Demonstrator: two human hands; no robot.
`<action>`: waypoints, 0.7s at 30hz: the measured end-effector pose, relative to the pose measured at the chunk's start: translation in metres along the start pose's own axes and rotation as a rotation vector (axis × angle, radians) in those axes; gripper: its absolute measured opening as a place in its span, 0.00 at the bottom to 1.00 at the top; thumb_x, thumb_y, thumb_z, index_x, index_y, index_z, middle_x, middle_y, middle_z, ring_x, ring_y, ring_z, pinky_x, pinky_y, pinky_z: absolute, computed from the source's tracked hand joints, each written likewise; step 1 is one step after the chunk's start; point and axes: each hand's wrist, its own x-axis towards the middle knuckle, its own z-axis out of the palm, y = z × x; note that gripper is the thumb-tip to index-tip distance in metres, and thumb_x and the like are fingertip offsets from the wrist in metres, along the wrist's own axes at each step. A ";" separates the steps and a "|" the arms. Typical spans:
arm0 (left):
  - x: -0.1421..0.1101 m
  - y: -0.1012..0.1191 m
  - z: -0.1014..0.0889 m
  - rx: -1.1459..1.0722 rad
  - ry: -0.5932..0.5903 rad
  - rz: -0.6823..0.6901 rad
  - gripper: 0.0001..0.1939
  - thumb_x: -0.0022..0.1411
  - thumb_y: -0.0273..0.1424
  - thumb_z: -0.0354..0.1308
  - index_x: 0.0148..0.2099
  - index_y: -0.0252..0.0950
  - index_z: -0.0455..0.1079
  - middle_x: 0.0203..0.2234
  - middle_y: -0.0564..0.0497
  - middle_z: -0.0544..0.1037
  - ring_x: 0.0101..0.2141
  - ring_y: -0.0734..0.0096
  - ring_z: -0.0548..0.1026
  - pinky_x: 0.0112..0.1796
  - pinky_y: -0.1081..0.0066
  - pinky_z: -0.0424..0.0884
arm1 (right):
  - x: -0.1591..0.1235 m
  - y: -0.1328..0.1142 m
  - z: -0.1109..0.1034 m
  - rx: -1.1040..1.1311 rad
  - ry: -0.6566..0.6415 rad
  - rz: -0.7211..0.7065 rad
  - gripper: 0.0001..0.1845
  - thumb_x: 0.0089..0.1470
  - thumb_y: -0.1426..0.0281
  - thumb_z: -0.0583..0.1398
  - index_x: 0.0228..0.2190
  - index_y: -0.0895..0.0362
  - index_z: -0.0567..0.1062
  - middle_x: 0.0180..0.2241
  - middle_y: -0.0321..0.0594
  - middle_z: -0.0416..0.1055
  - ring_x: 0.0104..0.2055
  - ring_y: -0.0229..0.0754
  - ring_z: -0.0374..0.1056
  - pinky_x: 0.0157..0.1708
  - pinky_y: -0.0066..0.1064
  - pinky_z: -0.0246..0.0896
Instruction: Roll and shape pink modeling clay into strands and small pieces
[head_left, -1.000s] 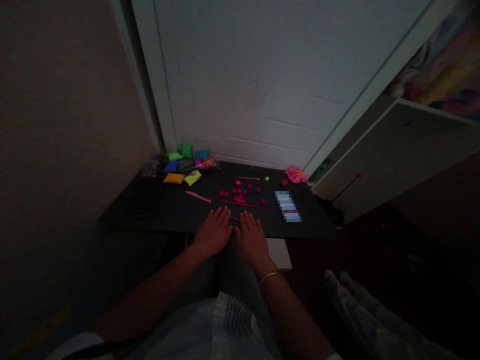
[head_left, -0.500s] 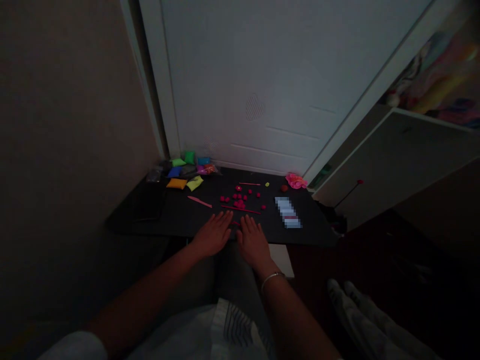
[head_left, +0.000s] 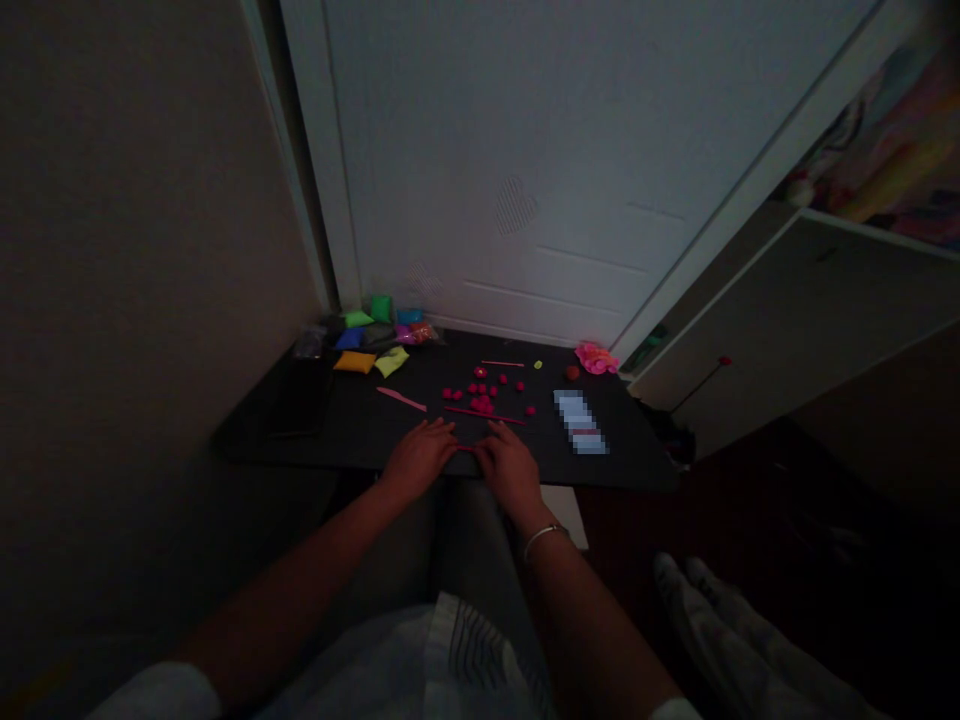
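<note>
A thin red clay roll spans the gap between my hands near the table's front edge. My left hand has its fingers bent round the roll's left end, and my right hand does the same at the right end; my fingers hide both ends. Just beyond lies a longer red clay roll. Behind it are a red clay cluster and several small red clay balls. A pink plastic clay knife rests to the left.
Colourful clay packets are at the back left of the dark table, near a dark flat object. A phone with a blurred screen lies right, below a pink ruffled piece. A thin pink stick lies at the back.
My hands have gone from lying flat with fingers stretched forward to bent fingers at the roll's ends. More of the red roll shows between them. The view has shifted slightly.
</note>
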 end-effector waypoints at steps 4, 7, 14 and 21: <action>0.004 0.000 0.002 -0.006 0.009 0.002 0.12 0.61 0.31 0.48 0.40 0.36 0.72 0.47 0.48 0.73 0.51 0.65 0.67 0.51 0.62 0.60 | 0.001 0.001 -0.002 -0.014 -0.023 -0.018 0.11 0.54 0.67 0.53 0.33 0.54 0.75 0.52 0.42 0.64 0.55 0.43 0.57 0.52 0.36 0.54; 0.005 -0.001 0.003 0.010 0.007 0.012 0.13 0.61 0.32 0.47 0.40 0.37 0.72 0.46 0.48 0.73 0.51 0.64 0.67 0.51 0.61 0.61 | 0.002 0.002 -0.003 -0.022 -0.041 -0.035 0.11 0.55 0.67 0.53 0.34 0.53 0.75 0.52 0.40 0.64 0.55 0.43 0.57 0.51 0.36 0.55; -0.001 0.012 -0.001 0.091 0.020 0.164 0.17 0.62 0.30 0.44 0.50 0.38 0.67 0.50 0.49 0.70 0.54 0.62 0.62 0.54 0.57 0.54 | 0.004 0.006 -0.005 -0.076 -0.039 -0.088 0.11 0.55 0.67 0.53 0.36 0.52 0.75 0.52 0.40 0.64 0.55 0.44 0.57 0.51 0.37 0.54; -0.008 0.018 0.002 0.106 -0.039 0.154 0.19 0.62 0.32 0.43 0.53 0.38 0.64 0.52 0.50 0.67 0.56 0.61 0.58 0.55 0.54 0.50 | -0.021 0.008 0.003 -0.104 0.083 -0.048 0.16 0.57 0.70 0.50 0.44 0.59 0.72 0.52 0.46 0.63 0.56 0.46 0.56 0.52 0.38 0.53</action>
